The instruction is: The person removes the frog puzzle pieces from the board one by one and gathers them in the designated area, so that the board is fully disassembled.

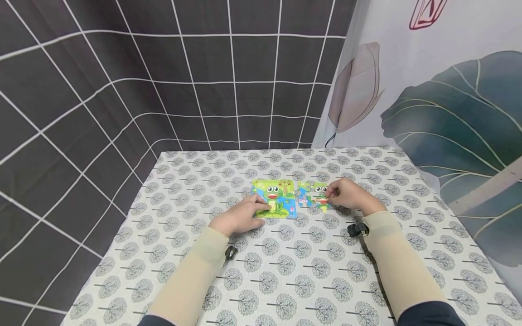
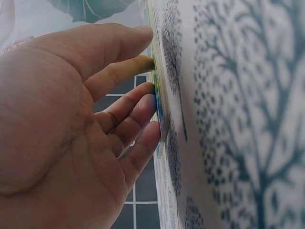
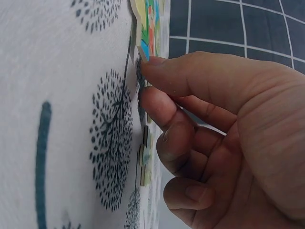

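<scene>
A frog picture board [image 1: 289, 210] lies flat on the cloth. My left hand [image 1: 240, 215] rests its fingertips on the board's left part; in the left wrist view the fingers [image 2: 138, 112] touch its face, fairly straight, with the thumb close to it. Right of the board lie frog puzzle pieces [image 1: 306, 199], partly joined, with the same frog face. My right hand [image 1: 348, 194] is at their right side, thumb and index finger together. In the right wrist view the thumb meets the corner of a puzzle piece [image 3: 144, 36], the index finger curled just below; their contact is partly hidden.
The table [image 1: 293, 267] wears a white cloth printed with grey trees. Behind it hangs a dark curtain [image 1: 253, 99] with white grid lines, and at right a pale curtain [image 1: 440, 136] with leaf prints. Other small puzzle pieces [image 3: 146, 157] lie beside the right fingers.
</scene>
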Tool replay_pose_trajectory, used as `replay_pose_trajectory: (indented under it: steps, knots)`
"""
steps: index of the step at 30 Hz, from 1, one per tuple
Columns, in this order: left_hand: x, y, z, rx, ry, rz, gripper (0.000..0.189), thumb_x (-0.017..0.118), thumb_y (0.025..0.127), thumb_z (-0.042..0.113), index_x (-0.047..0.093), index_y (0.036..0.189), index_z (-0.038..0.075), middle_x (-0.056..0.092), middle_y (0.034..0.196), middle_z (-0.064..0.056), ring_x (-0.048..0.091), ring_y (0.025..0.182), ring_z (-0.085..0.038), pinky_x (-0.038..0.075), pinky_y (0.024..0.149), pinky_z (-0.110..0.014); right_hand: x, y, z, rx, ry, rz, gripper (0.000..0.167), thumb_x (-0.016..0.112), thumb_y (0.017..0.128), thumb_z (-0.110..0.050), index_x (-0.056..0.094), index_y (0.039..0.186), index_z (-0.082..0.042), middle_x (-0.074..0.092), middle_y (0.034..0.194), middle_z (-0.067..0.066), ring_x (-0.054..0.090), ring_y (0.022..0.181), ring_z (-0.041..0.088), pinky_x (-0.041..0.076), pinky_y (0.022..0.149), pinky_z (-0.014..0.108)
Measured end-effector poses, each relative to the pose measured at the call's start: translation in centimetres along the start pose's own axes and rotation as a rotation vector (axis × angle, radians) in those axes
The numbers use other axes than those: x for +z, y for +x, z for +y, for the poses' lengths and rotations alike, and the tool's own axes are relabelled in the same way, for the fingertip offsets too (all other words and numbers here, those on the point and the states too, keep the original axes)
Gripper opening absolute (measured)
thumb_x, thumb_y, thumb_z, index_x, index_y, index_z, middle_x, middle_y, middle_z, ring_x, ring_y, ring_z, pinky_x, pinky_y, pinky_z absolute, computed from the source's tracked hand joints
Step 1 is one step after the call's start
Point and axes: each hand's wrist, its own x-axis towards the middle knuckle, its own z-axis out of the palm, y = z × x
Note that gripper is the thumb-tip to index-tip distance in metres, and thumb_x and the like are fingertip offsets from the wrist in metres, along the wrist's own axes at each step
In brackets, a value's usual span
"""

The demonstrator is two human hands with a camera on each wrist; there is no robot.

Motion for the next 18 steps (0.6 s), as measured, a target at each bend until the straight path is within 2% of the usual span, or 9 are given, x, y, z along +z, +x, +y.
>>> replay_pose_trajectory:
  steps: [18]
  knots:
    - [0.03, 0.0, 0.0, -0.005, 0.002, -0.001, 0.056, 0.074, 0.098, 0.028, 0.058, 0.151, 0.019, 0.047, 0.148, 0.0, 0.044, 0.138, -0.02, 0.037, 0.121, -0.041, 0.01, 0.14, 0.57, 0.031, 0.029, -0.005, 0.012, 0.083, 0.085, -0.002, 0.076, 0.094, -0.005, 0.069, 0.084, 0.004, 0.061, 0.074, 0.02, 0.055, 0.064, 0.029]
